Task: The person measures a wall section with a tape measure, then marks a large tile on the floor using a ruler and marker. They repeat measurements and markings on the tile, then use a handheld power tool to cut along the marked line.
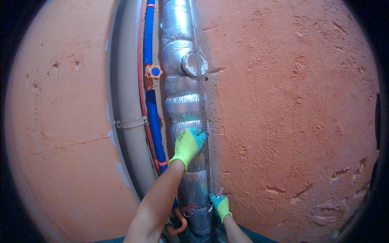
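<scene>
A foil-wrapped pipe [182,109] runs upright in the middle, and a long thin strip [204,109] with a fine regular pattern lies along its right side. My left hand [189,144], in a yellow-green glove with teal fingers, is closed on the strip in front of the pipe. Lower down, my right hand [222,206] wears a matching glove. Its fingers are closed around a slim pen-like marker [220,192], pinkish at the upper end and white at the lower. That hand is beside the pipe's lower right edge.
A round white pipe opening [194,63] juts from the foil. Left of it stand a blue-sleeved pipe [150,109] with an orange valve knob [154,71], a thin red pipe [141,81] and a thick grey pipe [129,93]. Rough orange walls [291,113] flank both sides.
</scene>
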A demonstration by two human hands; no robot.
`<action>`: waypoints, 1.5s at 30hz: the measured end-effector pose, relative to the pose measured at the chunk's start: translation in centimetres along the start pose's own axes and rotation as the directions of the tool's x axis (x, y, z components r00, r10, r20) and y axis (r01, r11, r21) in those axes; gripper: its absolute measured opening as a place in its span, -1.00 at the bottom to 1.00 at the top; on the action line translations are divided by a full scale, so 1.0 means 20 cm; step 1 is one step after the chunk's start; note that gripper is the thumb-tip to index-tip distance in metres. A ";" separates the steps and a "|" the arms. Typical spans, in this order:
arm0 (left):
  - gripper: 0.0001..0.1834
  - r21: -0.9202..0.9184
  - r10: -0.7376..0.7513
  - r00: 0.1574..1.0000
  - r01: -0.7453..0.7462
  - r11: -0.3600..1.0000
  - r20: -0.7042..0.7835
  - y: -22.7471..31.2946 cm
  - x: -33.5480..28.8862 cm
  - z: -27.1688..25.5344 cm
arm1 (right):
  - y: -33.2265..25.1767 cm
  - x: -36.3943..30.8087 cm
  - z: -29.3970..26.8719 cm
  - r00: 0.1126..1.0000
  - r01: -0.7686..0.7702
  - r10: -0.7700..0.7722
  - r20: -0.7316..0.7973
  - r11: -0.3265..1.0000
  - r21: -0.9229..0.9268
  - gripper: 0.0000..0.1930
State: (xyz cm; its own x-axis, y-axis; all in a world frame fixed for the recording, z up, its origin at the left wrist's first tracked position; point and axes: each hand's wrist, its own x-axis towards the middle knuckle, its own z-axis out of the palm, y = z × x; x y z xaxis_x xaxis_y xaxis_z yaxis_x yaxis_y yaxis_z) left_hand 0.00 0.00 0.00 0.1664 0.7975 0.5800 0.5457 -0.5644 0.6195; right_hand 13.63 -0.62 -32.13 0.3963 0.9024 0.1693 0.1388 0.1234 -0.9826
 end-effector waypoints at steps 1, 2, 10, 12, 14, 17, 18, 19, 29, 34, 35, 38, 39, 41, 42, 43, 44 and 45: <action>-0.63 0.018 0.029 0.999 -0.029 0.999 -0.016 -0.01 0.01 0.00 | -0.01 -0.01 0.00 1.000 -0.015 0.015 0.001 1.000 0.001 -0.69; -0.64 0.017 0.022 1.000 -0.022 1.000 -0.006 -0.02 0.01 0.01 | -0.02 -0.02 0.00 0.999 -0.034 0.034 -0.007 0.999 -0.006 -0.69; -0.60 0.096 0.045 0.998 -0.040 0.995 -0.054 0.03 -0.02 -0.01 | -0.06 -0.02 -0.01 0.999 -0.033 0.034 -0.007 0.999 0.042 -0.72; -0.60 0.086 0.026 0.999 -0.023 0.996 -0.041 0.05 -0.03 -0.02 | -0.07 -0.03 -0.01 0.999 -0.039 0.039 0.002 0.997 0.061 -0.71; -0.60 0.065 -0.003 1.000 0.004 0.998 -0.018 0.07 -0.04 -0.03 | -0.08 -0.05 -0.02 0.999 -0.051 0.051 0.000 0.995 0.085 -0.70; -0.60 0.058 -0.025 1.000 0.024 0.998 0.002 0.07 -0.05 -0.03 | -0.10 -0.06 -0.03 1.000 -0.026 0.026 0.010 0.997 0.078 -0.70; -0.60 0.066 0.007 1.000 -0.006 0.998 -0.020 0.07 -0.05 -0.03 | -0.10 -0.06 -0.03 1.000 -0.017 0.016 0.019 0.996 0.088 -0.70; -0.60 0.076 0.042 0.998 -0.039 0.996 -0.038 0.07 -0.05 -0.03 | -0.11 -0.06 -0.02 1.000 -0.025 0.023 0.016 0.996 0.086 -0.70; -0.64 0.058 0.035 0.999 -0.033 0.998 -0.034 0.08 -0.06 -0.03 | -0.06 -0.04 -0.01 0.999 -0.046 0.047 -0.022 0.996 0.073 -0.72; -0.63 0.063 0.064 0.997 -0.060 0.996 -0.052 0.05 -0.04 -0.02 | -0.06 -0.03 -0.01 1.000 -0.011 0.012 -0.023 0.998 0.059 -0.69; -0.63 0.061 0.057 0.997 -0.055 0.997 -0.043 0.04 -0.04 -0.02 | -0.06 -0.03 -0.01 0.998 -0.046 0.048 -0.037 0.998 0.029 -0.68; -0.65 -0.018 0.006 1.000 -0.006 1.000 -0.009 0.04 -0.03 -0.02 | -0.07 -0.03 -0.02 0.999 -0.047 0.047 -0.013 0.999 -0.002 -0.65; -0.65 0.026 0.054 0.998 -0.053 0.998 -0.045 0.05 -0.03 -0.02 | -0.07 -0.03 -0.02 1.000 -0.021 0.021 -0.008 1.000 0.002 -0.64; -0.66 0.087 0.108 0.992 -0.102 0.991 -0.066 0.05 -0.04 -0.02 | -0.06 -0.03 -0.02 0.999 -0.013 0.012 -0.031 0.999 -0.037 -0.63; -0.66 0.073 0.091 0.994 -0.087 0.994 -0.062 0.05 -0.04 -0.02 | -0.06 -0.03 -0.02 1.000 0.010 -0.010 -0.016 1.000 -0.010 -0.65; -0.66 0.045 0.070 0.996 -0.067 0.997 -0.049 0.05 -0.04 -0.02 | -0.05 -0.03 -0.01 1.000 0.015 -0.015 -0.011 1.000 0.008 -0.66; -0.67 0.016 0.051 0.998 -0.051 0.999 -0.029 0.05 -0.04 -0.02 | -0.05 -0.02 -0.01 1.000 0.001 -0.001 -0.017 1.000 0.005 -0.66; -0.67 0.012 0.047 0.998 -0.047 0.999 -0.038 0.05 -0.04 -0.02 | -0.04 -0.02 -0.01 1.000 0.021 -0.021 -0.005 1.000 0.018 -0.67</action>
State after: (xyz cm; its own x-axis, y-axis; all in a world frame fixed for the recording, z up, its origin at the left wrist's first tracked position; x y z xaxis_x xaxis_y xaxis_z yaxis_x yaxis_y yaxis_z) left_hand 0.10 -1.22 0.40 0.1604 0.7611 0.6285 0.5472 -0.5985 0.5851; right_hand 13.53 -1.18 -31.44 0.3980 0.8975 0.1902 0.1308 0.1497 -0.9800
